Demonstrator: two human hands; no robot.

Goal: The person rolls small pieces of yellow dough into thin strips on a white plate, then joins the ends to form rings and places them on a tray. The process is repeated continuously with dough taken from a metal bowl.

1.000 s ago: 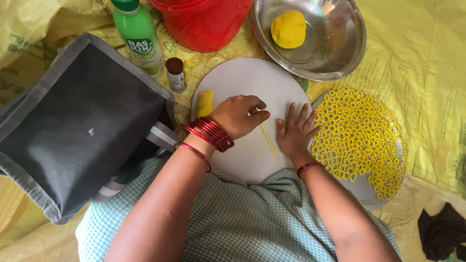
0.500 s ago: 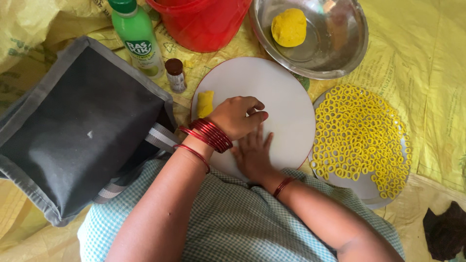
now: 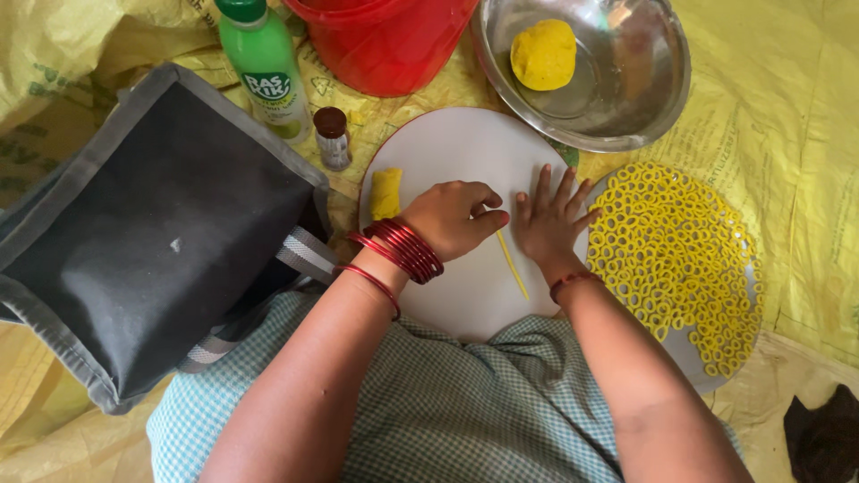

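Note:
A round white board (image 3: 447, 152) lies in front of me. On it a thin yellow dough rope (image 3: 513, 265) runs between my hands. My left hand (image 3: 452, 219) rests curled on the board, its thumb and forefinger at the rope's top end. My right hand (image 3: 550, 219) lies flat with fingers spread, just right of the rope. A short lump of yellow dough (image 3: 386, 192) sits at the board's left edge, behind my left wrist and its red bangles.
A plate (image 3: 707, 371) of several yellow dough rings sits to the right. A steel bowl (image 3: 626, 98) with a yellow dough ball (image 3: 543, 54) stands behind. A red bucket (image 3: 385, 45), green bottle (image 3: 266, 67), small brown-capped vial (image 3: 333, 139) and dark grey bag (image 3: 152, 233) lie left.
My right hand slid back toward my body over the rope, then forward again to lie flat beside it. My left hand stayed in place.

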